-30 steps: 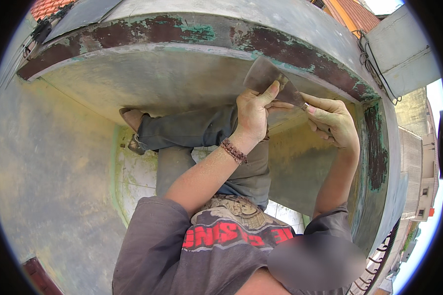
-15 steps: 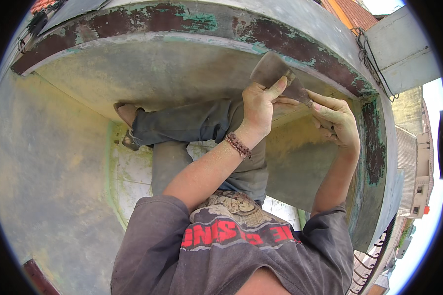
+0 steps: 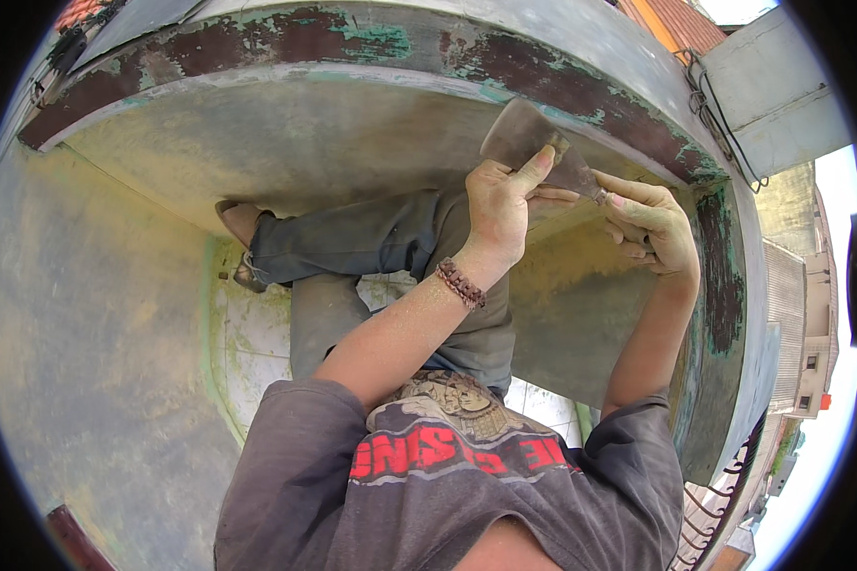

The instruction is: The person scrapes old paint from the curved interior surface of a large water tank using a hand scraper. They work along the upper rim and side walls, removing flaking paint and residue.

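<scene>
Both my hands hold a scraper (image 3: 518, 129) with a wide, dull metal blade, tilted in front of the peeling ledge. My left hand (image 3: 501, 211) pinches the blade, its thumb lying across the upper face. My right hand (image 3: 653, 226) grips the other end, where the blade narrows; its fingers cover most of the handle. Pale dust coats the fingers of both hands. A braided brown bracelet (image 3: 461, 284) circles my left wrist. Behind the blade, the ledge (image 3: 552, 74) carries flaking dark brown and green paint. Whether the blade's edge touches it, I cannot tell.
Grey-yellow walls (image 3: 95, 314) close in on the left and front. My bent legs (image 3: 352, 238) rest over a pale tiled floor (image 3: 257, 357). At right stands a post (image 3: 724, 285) with peeling paint, near loose black wires (image 3: 714, 109) and a curled metal railing (image 3: 724, 504).
Both hands keep the scraper in almost the same position. The whole view has shifted very slightly.
</scene>
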`<state>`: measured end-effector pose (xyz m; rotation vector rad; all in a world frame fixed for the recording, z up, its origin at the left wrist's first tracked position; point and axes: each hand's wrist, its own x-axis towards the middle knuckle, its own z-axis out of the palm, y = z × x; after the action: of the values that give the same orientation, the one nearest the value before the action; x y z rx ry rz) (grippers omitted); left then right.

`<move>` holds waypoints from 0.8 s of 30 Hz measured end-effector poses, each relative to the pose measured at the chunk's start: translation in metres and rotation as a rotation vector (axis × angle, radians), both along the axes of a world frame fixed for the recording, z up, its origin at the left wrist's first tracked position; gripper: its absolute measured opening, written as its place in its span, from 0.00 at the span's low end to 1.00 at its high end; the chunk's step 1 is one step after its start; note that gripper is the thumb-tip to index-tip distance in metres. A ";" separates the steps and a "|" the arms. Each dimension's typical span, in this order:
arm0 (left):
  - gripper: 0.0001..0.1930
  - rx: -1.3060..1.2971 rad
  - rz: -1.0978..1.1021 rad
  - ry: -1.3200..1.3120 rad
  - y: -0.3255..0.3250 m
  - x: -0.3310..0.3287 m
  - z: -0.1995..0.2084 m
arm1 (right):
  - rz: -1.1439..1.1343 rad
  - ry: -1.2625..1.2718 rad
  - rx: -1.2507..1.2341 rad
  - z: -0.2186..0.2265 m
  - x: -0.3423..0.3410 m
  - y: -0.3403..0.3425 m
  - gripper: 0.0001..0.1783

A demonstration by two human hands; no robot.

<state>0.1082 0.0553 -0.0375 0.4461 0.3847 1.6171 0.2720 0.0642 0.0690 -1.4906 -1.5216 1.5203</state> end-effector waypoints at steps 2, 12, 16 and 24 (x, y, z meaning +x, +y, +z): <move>0.13 -0.018 0.019 -0.018 -0.001 0.005 0.003 | 0.013 -0.026 0.005 0.002 0.009 0.005 0.23; 0.14 -0.016 0.045 -0.030 -0.004 -0.013 0.001 | 0.081 -0.044 0.015 0.004 -0.010 0.010 0.23; 0.14 -0.008 0.050 -0.034 -0.003 -0.019 -0.002 | 0.071 -0.029 -0.005 0.007 -0.018 0.006 0.23; 0.14 -0.017 0.041 0.003 -0.005 -0.022 0.001 | 0.074 -0.028 -0.033 0.005 -0.018 0.000 0.24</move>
<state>0.0861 0.0502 -0.0370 0.4300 0.4118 1.6519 0.2537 0.0637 0.0736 -1.4946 -1.5910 1.5802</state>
